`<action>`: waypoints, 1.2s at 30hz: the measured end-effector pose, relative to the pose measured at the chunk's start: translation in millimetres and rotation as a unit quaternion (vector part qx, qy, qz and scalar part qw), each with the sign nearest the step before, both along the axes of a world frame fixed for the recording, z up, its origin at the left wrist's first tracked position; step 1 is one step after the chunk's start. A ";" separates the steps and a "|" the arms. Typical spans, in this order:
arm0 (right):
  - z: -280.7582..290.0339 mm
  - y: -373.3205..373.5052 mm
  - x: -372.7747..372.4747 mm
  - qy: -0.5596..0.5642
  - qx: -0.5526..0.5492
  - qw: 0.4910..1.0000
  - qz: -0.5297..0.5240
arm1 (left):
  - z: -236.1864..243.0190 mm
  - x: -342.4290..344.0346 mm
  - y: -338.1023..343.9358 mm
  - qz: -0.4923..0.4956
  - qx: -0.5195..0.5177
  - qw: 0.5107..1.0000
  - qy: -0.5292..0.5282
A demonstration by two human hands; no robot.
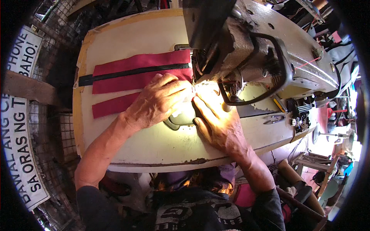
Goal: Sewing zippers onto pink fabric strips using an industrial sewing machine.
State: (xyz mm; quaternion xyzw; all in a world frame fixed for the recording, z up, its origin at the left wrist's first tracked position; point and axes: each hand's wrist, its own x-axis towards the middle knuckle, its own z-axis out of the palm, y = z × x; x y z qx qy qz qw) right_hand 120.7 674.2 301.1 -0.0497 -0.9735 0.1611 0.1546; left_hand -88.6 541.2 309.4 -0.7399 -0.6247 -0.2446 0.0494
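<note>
My left hand (162, 101) is curled beside the needle area over the end of magenta fabric strips (140, 57); what its pinched fingers hold is hidden. A black zipper band (127, 70) runs along the upper magenta piece, and a separate magenta strip (110, 106) lies below. My right hand (216, 127) rests with fingers stretched out toward the brightly lit needle of the industrial sewing machine (246, 46), its fingertips next to my left fingers. The needle point itself is mostly hidden.
The pale worktable (108, 34) has worn edges. At its right lie a yellow-handled cutter (279, 103), dark snips (273, 119) and a bobbin winder (301, 115). Wire mesh with signs (31, 50) borders the left; wooden stools (316, 165) and clutter fill the right.
</note>
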 end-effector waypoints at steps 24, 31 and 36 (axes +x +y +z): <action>-67.8 153.4 175.8 0.150 0.231 0.933 -0.231 | 1.2 86.6 -239.1 0.087 0.025 0.952 -0.292; -79.4 194.1 185.2 0.167 0.225 0.925 -0.258 | -71.3 98.1 -474.6 0.700 -0.067 0.635 -0.319; -84.4 208.9 189.2 0.181 0.237 0.920 -0.253 | -184.8 153.2 -565.1 0.715 -0.210 0.613 -0.261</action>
